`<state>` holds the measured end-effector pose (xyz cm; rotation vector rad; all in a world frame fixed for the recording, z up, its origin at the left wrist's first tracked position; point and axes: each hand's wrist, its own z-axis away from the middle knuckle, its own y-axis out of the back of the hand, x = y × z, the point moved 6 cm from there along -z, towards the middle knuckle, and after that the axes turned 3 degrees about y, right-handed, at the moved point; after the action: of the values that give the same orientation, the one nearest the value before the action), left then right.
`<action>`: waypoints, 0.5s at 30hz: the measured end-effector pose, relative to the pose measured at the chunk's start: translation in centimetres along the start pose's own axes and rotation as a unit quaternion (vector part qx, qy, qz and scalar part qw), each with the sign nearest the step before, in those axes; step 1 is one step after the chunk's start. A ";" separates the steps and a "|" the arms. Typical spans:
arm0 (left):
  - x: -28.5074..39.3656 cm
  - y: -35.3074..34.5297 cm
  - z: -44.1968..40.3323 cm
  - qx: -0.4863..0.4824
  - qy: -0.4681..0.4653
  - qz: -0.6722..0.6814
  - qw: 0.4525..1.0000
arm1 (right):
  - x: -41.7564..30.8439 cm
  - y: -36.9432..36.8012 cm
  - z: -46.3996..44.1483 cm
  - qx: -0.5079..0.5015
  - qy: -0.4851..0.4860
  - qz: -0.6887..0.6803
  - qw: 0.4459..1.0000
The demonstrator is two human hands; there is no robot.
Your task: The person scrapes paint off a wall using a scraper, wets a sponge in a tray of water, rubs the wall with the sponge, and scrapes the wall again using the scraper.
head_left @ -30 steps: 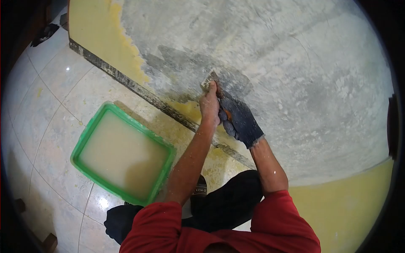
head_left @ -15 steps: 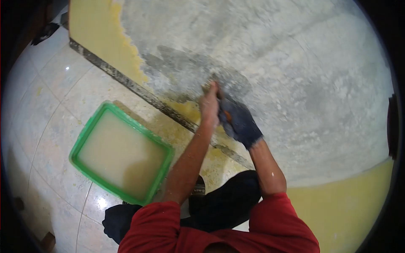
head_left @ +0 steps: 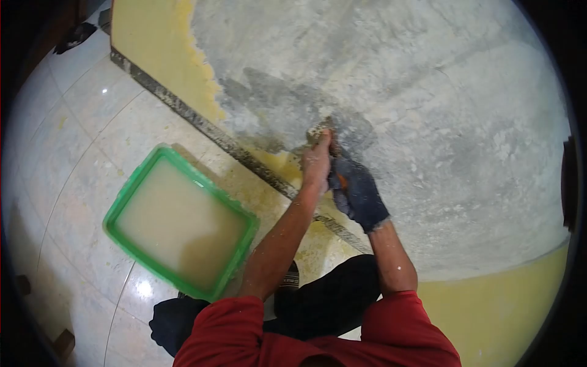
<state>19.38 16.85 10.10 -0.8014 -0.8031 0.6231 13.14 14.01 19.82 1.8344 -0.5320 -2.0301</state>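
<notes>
My right hand, in a dark work glove, is closed round the orange handle of a scraper. The bare left hand is pressed close in front of it, fingers closed on the front part of the same tool, its thumb pointing up along it. Crumbs of pale and yellowish paint cover the tool's end, which lies against the wall. Around it the grey surface has a darker, damp-looking patch. My hands hide most of the blade.
A green basin of cloudy water stands on the tiled floor to the left. Yellow paint borders the stripped area, with a dark speckled skirting strip below. Flakes lie on the floor along it.
Both hands, with the scraper, sit slightly lower and further right in the view, but the whole view has shifted as well. The grip is unchanged, and the crumbs on the tool's end show more clearly.
</notes>
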 end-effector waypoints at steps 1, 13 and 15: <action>-0.2 -0.4 -0.2 -0.011 0.008 0.000 1.000 | 0.3 0.4 0.2 -0.011 0.032 0.033 0.999; -0.5 0.3 -1.3 -0.004 -0.023 0.004 1.000 | 0.9 0.7 0.2 -0.015 -0.016 -0.048 0.999; 0.1 0.6 -0.6 0.102 -0.064 -0.104 0.987 | 1.6 0.4 0.0 0.014 -0.140 -0.167 0.976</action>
<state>19.79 17.00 9.35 -0.4873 -0.9118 0.5631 12.96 12.83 18.65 1.7593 -0.3415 -2.5398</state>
